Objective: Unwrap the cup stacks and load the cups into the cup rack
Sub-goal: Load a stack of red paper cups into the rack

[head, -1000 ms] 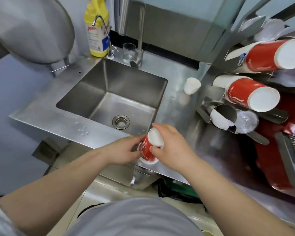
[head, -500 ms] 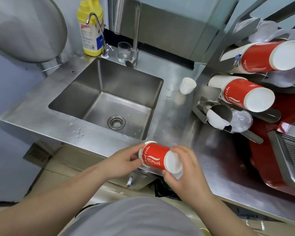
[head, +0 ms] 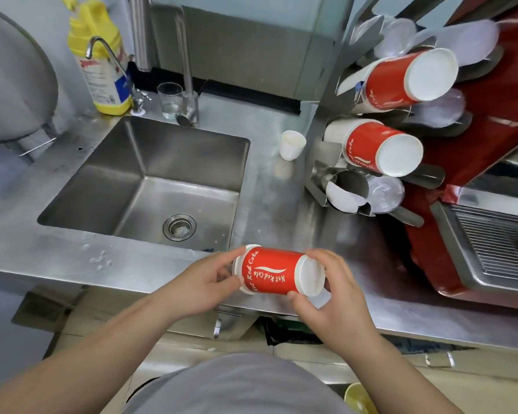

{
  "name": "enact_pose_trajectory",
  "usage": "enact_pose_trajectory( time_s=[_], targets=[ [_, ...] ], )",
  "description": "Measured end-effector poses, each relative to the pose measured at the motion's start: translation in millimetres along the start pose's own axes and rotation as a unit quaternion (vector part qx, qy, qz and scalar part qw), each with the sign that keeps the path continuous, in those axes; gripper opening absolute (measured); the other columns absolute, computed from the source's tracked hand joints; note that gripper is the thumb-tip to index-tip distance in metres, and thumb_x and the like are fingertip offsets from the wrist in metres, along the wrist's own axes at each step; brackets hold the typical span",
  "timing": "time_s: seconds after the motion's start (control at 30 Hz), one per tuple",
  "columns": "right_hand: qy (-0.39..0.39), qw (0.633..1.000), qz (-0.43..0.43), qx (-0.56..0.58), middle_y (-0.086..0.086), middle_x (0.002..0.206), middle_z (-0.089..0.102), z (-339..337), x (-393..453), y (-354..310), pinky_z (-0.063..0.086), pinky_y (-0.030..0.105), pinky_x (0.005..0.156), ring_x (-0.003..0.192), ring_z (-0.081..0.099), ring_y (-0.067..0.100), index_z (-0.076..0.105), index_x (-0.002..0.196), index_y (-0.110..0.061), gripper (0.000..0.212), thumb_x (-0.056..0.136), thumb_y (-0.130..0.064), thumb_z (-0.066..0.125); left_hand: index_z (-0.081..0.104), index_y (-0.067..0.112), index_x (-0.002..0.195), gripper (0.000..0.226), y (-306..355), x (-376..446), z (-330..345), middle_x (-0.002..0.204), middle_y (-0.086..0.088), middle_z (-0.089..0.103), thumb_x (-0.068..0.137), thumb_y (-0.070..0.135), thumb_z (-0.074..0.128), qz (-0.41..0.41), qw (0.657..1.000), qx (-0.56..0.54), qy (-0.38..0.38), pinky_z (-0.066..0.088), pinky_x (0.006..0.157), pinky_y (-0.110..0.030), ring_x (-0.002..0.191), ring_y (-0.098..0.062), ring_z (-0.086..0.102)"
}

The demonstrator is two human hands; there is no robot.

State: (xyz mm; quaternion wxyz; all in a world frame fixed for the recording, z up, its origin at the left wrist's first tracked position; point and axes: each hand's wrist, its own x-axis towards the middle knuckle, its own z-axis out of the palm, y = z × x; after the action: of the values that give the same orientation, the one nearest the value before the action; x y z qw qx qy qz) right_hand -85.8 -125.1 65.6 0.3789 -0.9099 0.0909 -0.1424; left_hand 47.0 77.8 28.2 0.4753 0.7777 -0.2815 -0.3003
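A red paper cup stack (head: 271, 271) lies on its side over the counter's front edge, white base to the right. My left hand (head: 204, 286) grips its rim end and my right hand (head: 337, 289) grips its base end. The steel cup rack (head: 346, 182) stands at the right. Its upper tubes hold two red cup stacks, one high (head: 401, 77) and one lower (head: 377, 147), bases toward me. A lower tube shows a white cup base (head: 343, 198) beside clear lids (head: 385, 194).
A steel sink (head: 150, 180) sits left of centre, with a tap, a glass (head: 169, 100) and a yellow bottle (head: 100, 64) behind it. A small white cup (head: 292, 144) stands by the rack. A red machine with a drip grille (head: 497, 243) fills the right.
The red cup stack has turned from nearly upright to lying level, and both hands have carried it lower toward the counter's front edge, gripping its two ends.
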Motion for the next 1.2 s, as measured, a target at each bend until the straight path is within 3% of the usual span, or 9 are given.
enact_pose_trajectory(
  time_s=[0.1,0.3,0.43,0.53,0.67,0.77,0.83,1.03,1.2],
  targets=[
    [0.050,0.998,-0.029,0.005,-0.026,0.127,0.043,-21,8,-6,0.032,0.004,0.096,0.119,0.042,-0.012,0.045,0.125,-0.038,0.060,0.068,-0.043,0.065,0.043,0.064,0.119,0.060,27,7,-1,0.118,0.009,0.059,0.091,0.015,0.060,0.039,0.999,-0.002,0.013,0.052,0.080,-0.019,0.093,-0.010,0.063],
    [0.152,0.982,-0.114,-0.002,-0.021,0.131,0.042,-72,28,-17,0.036,0.012,0.101,0.124,0.042,-0.007,0.047,0.129,-0.023,0.063,0.071,-0.035,0.068,0.041,0.040,0.139,0.061,88,39,2,0.134,0.020,0.041,0.082,0.026,0.057,0.124,0.992,0.004,0.019,0.052,0.091,-0.026,0.110,-0.006,0.058],
    [0.205,0.969,-0.135,0.028,-0.031,0.132,0.041,-102,42,-19,0.044,0.044,0.104,0.126,0.050,0.016,0.041,0.134,-0.024,0.072,0.070,-0.034,0.072,0.037,0.034,0.144,0.065,129,64,-2,0.139,0.024,0.037,0.082,0.032,0.057,0.193,0.977,0.073,0.048,0.048,0.096,-0.027,0.125,-0.004,0.046],
    [0.219,0.959,-0.173,0.043,-0.010,0.135,0.046,-120,52,-18,0.043,0.056,0.100,0.125,0.051,0.030,0.041,0.134,-0.018,0.074,0.069,-0.030,0.075,0.035,0.022,0.147,0.071,148,82,-3,0.147,0.009,0.036,0.083,0.033,0.062,0.238,0.959,0.127,0.082,0.045,0.103,-0.035,0.135,-0.007,0.037],
    [0.223,0.948,-0.226,0.023,0.004,0.130,0.052,-137,58,-17,0.043,0.047,0.103,0.125,0.051,0.027,0.044,0.130,-0.007,0.070,0.070,-0.025,0.075,0.034,0.018,0.147,0.079,167,95,6,0.150,0.003,0.034,0.080,0.028,0.073,0.278,0.941,0.159,0.112,0.040,0.096,-0.010,0.135,-0.001,0.033],
    [0.223,0.943,-0.244,0.043,0.007,0.132,0.051,-145,60,-15,0.042,0.046,0.104,0.126,0.051,0.027,0.043,0.129,-0.007,0.068,0.070,-0.022,0.074,0.034,0.019,0.146,0.081,174,98,11,0.146,0.012,0.034,0.076,0.042,0.069,0.306,0.928,0.173,0.123,0.041,0.099,-0.017,0.135,-0.002,0.034],
    [0.224,0.940,-0.251,0.060,0.010,0.132,0.051,-151,60,-14,0.042,0.047,0.104,0.126,0.051,0.028,0.042,0.129,-0.006,0.069,0.071,-0.022,0.075,0.035,0.020,0.145,0.080,178,96,14,0.143,0.017,0.034,0.076,0.045,0.065,0.319,0.924,0.168,0.131,0.041,0.096,-0.013,0.134,0.001,0.034],
    [0.229,0.930,-0.277,0.075,0.007,0.133,0.050,-166,59,-13,0.044,0.045,0.101,0.125,0.052,0.025,0.042,0.129,-0.007,0.069,0.072,-0.024,0.076,0.036,0.021,0.144,0.079,189,100,22,0.144,0.009,0.038,0.075,0.042,0.066,0.331,0.920,0.166,0.131,0.040,0.092,-0.008,0.134,-0.004,0.037],
    [0.210,0.926,-0.311,0.037,0.001,0.129,0.054,-173,65,-4,0.043,0.034,0.102,0.126,0.052,0.017,0.044,0.128,-0.009,0.070,0.069,-0.017,0.080,0.037,0.018,0.145,0.080,190,114,29,0.147,0.002,0.039,0.076,0.042,0.069,0.327,0.917,0.187,0.134,0.042,0.101,-0.023,0.136,-0.008,0.037]
  ],
)
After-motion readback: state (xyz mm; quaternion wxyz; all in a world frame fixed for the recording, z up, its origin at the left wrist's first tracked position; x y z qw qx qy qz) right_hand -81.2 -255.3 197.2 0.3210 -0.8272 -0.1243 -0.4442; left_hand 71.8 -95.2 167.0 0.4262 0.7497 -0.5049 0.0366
